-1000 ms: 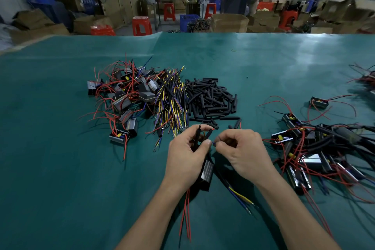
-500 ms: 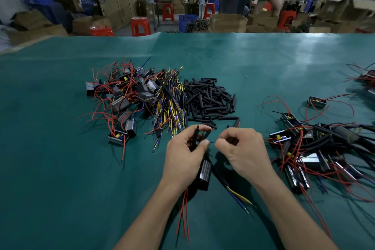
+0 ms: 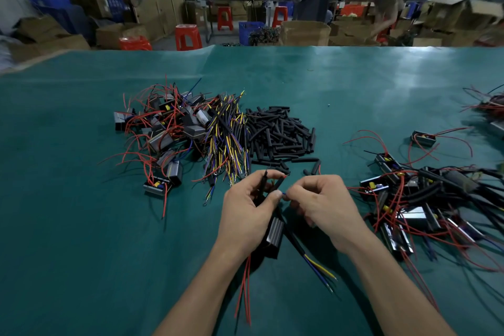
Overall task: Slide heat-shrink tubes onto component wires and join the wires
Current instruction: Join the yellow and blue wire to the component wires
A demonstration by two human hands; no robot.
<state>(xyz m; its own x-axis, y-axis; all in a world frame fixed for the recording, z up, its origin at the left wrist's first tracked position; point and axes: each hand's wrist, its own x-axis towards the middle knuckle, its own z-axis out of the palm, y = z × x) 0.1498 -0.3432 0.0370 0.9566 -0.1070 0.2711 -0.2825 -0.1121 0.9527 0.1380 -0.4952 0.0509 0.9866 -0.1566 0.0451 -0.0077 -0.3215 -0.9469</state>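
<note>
My left hand (image 3: 246,213) grips a black component box (image 3: 273,237) and pinches its wires, with two black heat-shrink tubes (image 3: 264,180) sticking up between the fingers. My right hand (image 3: 324,204) pinches a thin blue wire end (image 3: 284,194) right beside the left thumb. Red wires (image 3: 244,289) trail from the box toward me. A black sheathed cable with yellow and blue cores (image 3: 313,264) runs down to the right. The joint itself is hidden by my fingers.
A heap of loose black tubes (image 3: 281,136) lies ahead, with a bundle of yellow and blue wires (image 3: 227,139) and a pile of boxes with red leads (image 3: 163,131) to its left. Joined assemblies (image 3: 425,199) lie at the right on the green table (image 3: 68,213).
My hands have stayed almost in place; the right fingers have drawn slightly away from the left thumb, leaving a short blue wire end showing between them.
</note>
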